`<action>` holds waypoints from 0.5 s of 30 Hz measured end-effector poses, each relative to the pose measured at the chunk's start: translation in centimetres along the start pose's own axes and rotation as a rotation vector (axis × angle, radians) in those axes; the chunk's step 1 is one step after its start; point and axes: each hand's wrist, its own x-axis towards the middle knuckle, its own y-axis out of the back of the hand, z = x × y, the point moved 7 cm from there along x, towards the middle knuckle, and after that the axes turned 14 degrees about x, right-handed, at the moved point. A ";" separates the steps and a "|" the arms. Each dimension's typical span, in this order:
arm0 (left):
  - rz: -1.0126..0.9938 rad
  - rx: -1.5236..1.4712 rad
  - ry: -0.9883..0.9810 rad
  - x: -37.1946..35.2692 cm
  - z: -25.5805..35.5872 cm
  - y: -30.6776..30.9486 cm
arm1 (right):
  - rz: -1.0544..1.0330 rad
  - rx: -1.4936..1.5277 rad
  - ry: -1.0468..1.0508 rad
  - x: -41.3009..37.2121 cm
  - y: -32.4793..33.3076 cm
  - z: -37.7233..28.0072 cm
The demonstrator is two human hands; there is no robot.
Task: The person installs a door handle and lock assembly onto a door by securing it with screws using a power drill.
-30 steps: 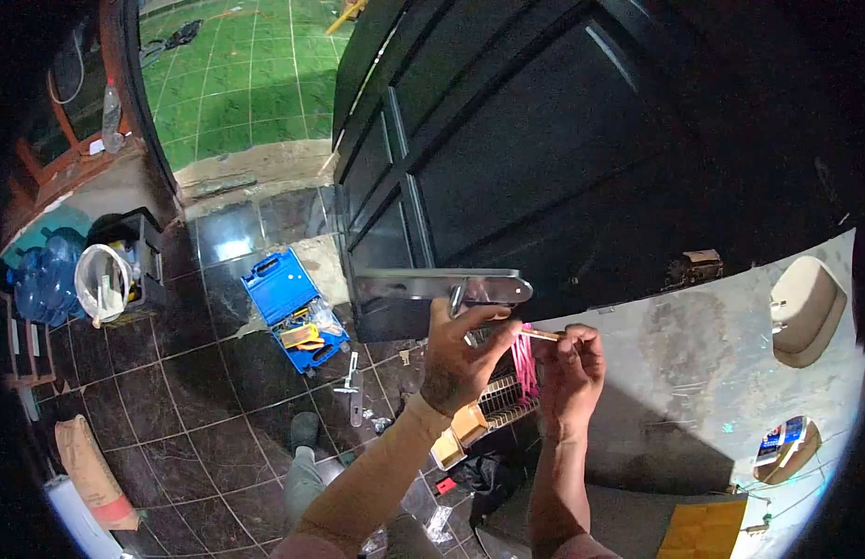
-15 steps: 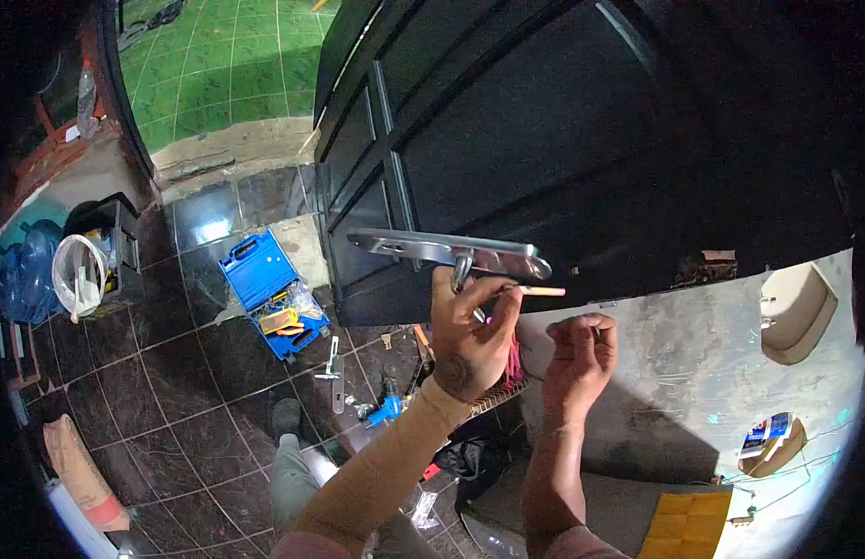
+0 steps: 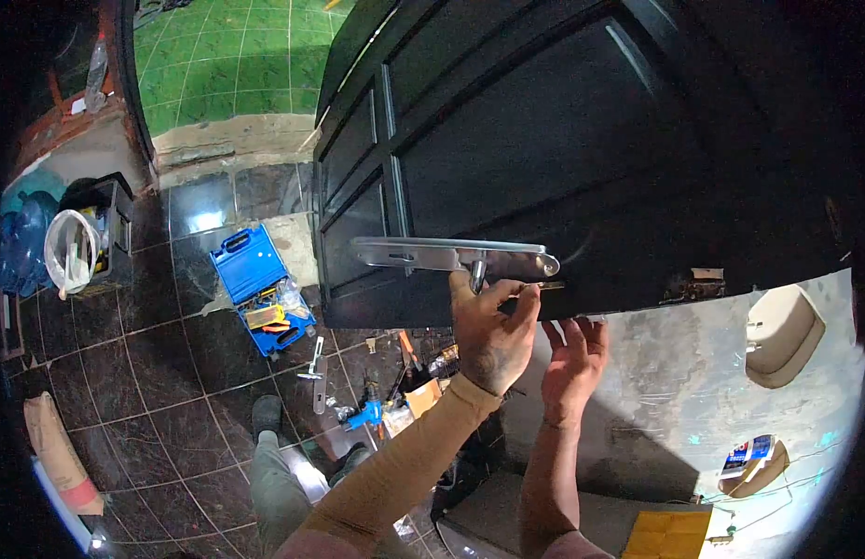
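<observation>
A silver door handle on a long plate (image 3: 409,254) lies along the face of the black panelled door (image 3: 516,121), near the door's edge. My left hand (image 3: 493,335) is wrapped round the lever of the handle. Its thumb and forefinger also pinch a thin stick, which I cannot make out well. Just right of it, my right hand (image 3: 574,363) reaches up to the door's edge with its fingers apart. The fingertips are at the edge and partly hidden by it.
An open blue tool case (image 3: 251,265) lies on the dark tiled floor, with a second handle plate (image 3: 319,391) and a blue power drill (image 3: 365,416) nearby. A bucket (image 3: 72,252) stands left. The wall at right has a recess (image 3: 782,335).
My right hand has moved up to the door's edge, and its fingers have opened out. The view has shifted slightly; my left hand stays on the handle, and the stick looks darker.
</observation>
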 end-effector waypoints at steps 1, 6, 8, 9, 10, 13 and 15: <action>0.014 0.041 -0.050 0.4 0.6 0.2 | -0.014 -0.012 0.000 0.1 -0.2 -0.1; -0.033 0.189 -0.146 0.8 2.2 -0.9 | -0.013 -0.121 -0.015 0.4 -0.1 -0.8; -0.079 0.209 -0.171 0.7 1.6 -1.5 | -0.020 -0.172 -0.020 0.6 0.5 -0.7; -0.076 0.167 -0.051 0.6 1.3 -1.3 | 0.018 -0.131 -0.025 0.6 0.0 -0.8; -0.088 0.135 -0.015 0.3 1.2 -1.5 | 0.012 -0.142 -0.045 0.7 0.1 -0.8; -0.081 0.082 0.056 -0.7 0.1 -3.1 | -0.014 -0.154 -0.091 1.0 0.4 -0.6; -0.147 0.024 0.060 -0.9 -0.3 -4.0 | -0.030 -0.068 -0.138 1.2 0.6 -0.2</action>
